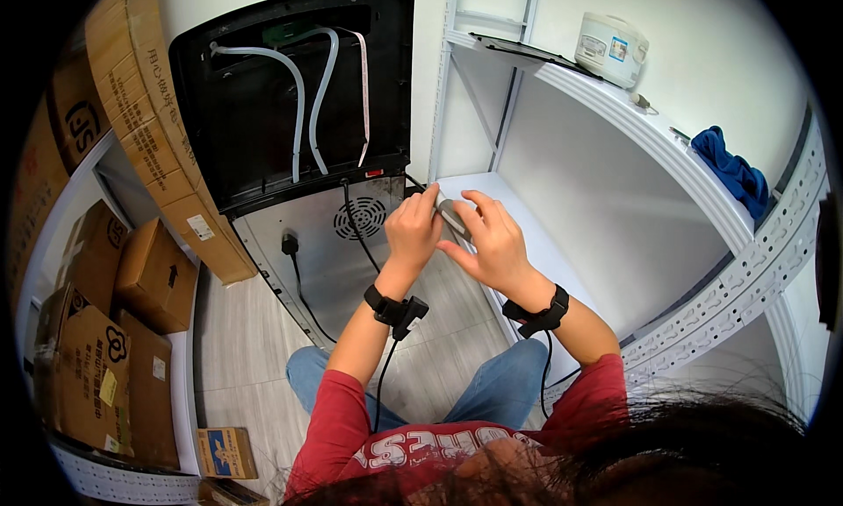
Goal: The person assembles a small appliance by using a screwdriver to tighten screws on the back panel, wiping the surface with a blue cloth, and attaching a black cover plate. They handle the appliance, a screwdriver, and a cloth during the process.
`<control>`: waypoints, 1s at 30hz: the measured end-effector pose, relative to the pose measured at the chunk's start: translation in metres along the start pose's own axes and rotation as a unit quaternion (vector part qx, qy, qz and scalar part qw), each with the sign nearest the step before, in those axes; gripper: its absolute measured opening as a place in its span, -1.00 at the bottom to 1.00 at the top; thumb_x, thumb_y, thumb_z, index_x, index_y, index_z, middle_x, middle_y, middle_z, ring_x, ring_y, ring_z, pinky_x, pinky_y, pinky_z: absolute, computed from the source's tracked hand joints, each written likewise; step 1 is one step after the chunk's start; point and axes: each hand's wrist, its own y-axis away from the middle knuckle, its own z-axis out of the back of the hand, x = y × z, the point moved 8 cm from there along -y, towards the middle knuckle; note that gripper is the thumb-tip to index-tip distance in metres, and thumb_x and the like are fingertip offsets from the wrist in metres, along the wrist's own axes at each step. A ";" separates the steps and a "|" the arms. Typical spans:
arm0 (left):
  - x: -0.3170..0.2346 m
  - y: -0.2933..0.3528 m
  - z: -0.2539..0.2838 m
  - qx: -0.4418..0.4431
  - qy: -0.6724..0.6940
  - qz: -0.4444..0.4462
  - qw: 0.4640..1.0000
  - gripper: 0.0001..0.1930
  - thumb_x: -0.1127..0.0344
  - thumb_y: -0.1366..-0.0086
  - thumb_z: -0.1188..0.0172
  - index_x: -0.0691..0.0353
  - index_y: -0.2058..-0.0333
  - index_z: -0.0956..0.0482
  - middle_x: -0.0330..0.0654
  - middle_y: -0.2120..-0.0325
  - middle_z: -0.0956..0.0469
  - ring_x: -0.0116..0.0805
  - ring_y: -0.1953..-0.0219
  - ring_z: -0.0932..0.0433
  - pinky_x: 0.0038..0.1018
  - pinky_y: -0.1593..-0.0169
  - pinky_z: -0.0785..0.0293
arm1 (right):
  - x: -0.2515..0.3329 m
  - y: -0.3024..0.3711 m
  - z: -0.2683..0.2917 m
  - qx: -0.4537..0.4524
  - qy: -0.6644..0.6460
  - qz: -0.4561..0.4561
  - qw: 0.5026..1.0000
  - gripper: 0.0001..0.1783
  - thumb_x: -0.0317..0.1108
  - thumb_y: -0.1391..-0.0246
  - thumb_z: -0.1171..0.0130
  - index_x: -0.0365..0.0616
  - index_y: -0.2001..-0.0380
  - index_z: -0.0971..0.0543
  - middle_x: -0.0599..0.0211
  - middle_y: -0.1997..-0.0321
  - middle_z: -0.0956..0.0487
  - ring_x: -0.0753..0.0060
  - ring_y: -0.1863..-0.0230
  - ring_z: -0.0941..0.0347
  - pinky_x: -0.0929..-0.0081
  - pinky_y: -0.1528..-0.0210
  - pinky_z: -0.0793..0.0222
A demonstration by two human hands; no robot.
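Note:
In front of my chest I hold a slim grey tool [454,219] with a rounded handle; its working end is hidden, so I cannot tell its exact kind. My left hand [413,229] is closed, with its fingers pinched at the tool's far end. My right hand [492,243] curls its fingers round the handle from the right, thumb apart below. Just beyond my hands stands an appliance with a black upper part [250,120], in which pale hoses [299,93] and a flat ribbon cable [364,93] show. Its metal lower panel [299,251] has a round vent [359,218].
A black plug [290,244] with its cord hangs against the metal panel. White shelving [562,243] on the right bears a rice cooker [612,50] and a blue cloth [731,168]. Cardboard boxes [158,273] fill the left shelves. A small box [226,453] lies on the floor.

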 end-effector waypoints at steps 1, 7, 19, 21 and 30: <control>-0.002 -0.001 0.000 -0.011 0.007 -0.005 1.000 -0.55 0.52 0.15 -0.18 0.24 0.16 -0.51 -0.20 0.59 -0.42 -0.25 0.54 -0.46 -0.41 0.50 -0.38 | -0.007 0.003 -0.004 0.016 -0.002 -0.034 0.999 -0.68 -0.40 0.17 -0.26 -0.20 0.28 -0.48 0.23 0.22 -0.48 0.25 0.40 -0.45 0.42 0.35 -0.39; -0.006 -0.003 0.000 -0.004 0.009 0.002 1.000 -0.62 0.46 0.11 -0.22 0.25 0.21 -0.50 -0.17 0.56 -0.47 -0.22 0.52 -0.50 -0.41 0.49 -0.40 | -0.007 0.007 -0.004 0.016 0.017 0.036 0.999 -0.64 -0.34 0.17 -0.29 -0.19 0.25 -0.48 0.22 0.22 -0.49 0.22 0.42 -0.45 0.41 0.37 -0.38; 0.003 -0.004 0.002 -0.050 0.019 0.038 0.998 -0.74 0.35 0.03 -0.30 0.21 0.37 -0.43 -0.15 0.65 -0.47 -0.18 0.59 -0.50 -0.38 0.54 -0.38 | -0.007 0.009 -0.008 -0.004 -0.018 0.017 1.000 -0.54 -0.43 0.28 -0.31 -0.22 0.20 -0.45 0.19 0.20 -0.51 0.21 0.48 -0.47 0.42 0.48 -0.35; 0.004 -0.003 0.000 -0.045 0.024 0.028 0.998 -0.73 0.32 0.02 -0.31 0.22 0.37 -0.43 -0.15 0.65 -0.47 -0.18 0.59 -0.50 -0.38 0.54 -0.38 | -0.001 0.010 -0.009 0.004 0.005 0.067 0.998 -0.54 -0.43 0.28 -0.32 -0.22 0.21 -0.45 0.19 0.20 -0.51 0.21 0.46 -0.47 0.43 0.47 -0.37; 0.011 0.005 -0.005 -0.026 0.007 0.073 0.997 -0.69 0.16 -0.07 -0.30 0.24 0.43 -0.41 -0.14 0.66 -0.47 -0.19 0.59 -0.50 -0.37 0.59 -0.36 | -0.013 0.013 -0.011 -0.007 -0.111 -0.046 0.993 -0.57 -0.45 0.33 -0.33 -0.21 0.26 -0.48 0.20 0.18 -0.51 0.22 0.38 -0.45 0.38 0.35 -0.39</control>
